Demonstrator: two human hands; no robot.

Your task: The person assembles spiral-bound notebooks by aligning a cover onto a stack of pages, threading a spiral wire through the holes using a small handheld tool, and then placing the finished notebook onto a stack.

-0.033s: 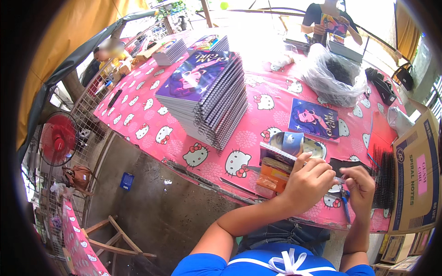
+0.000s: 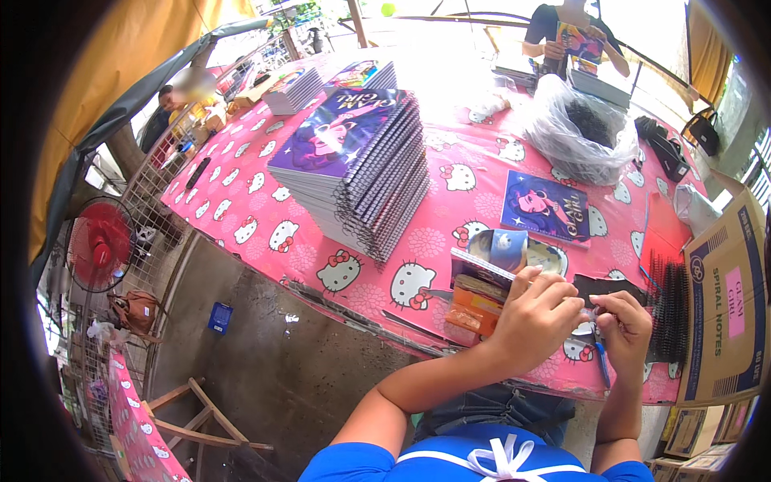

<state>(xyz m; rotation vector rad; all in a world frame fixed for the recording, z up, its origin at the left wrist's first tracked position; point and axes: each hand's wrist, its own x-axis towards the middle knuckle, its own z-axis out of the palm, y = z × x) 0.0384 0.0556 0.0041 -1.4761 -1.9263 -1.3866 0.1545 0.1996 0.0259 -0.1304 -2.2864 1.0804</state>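
1. One long table (image 2: 241, 201) under a pink cartoon-cat cloth carries everything you work with; your hands meet at its near edge.
2. Beyond them a tall stack of spiral notebooks (image 2: 361, 161) stands bound, which suggests much of the work is already finished.
3. A cardboard box (image 2: 723, 297) stands at your right, and a clear plastic bag (image 2: 578, 136) of dark coils sits farther back.
4. A single loose notebook (image 2: 546, 207) lies flat beyond your hands, apart from the stack, and black binding combs (image 2: 671, 309) wait beside the box.
5. Your left hand (image 2: 536, 317) is curled closed around a small clear piece (image 2: 589, 315); what it is, I can't quite make out.
6. Your right hand (image 2: 630, 328) pinches the same piece, with a blue pen (image 2: 601, 361) tucked under the fingers.
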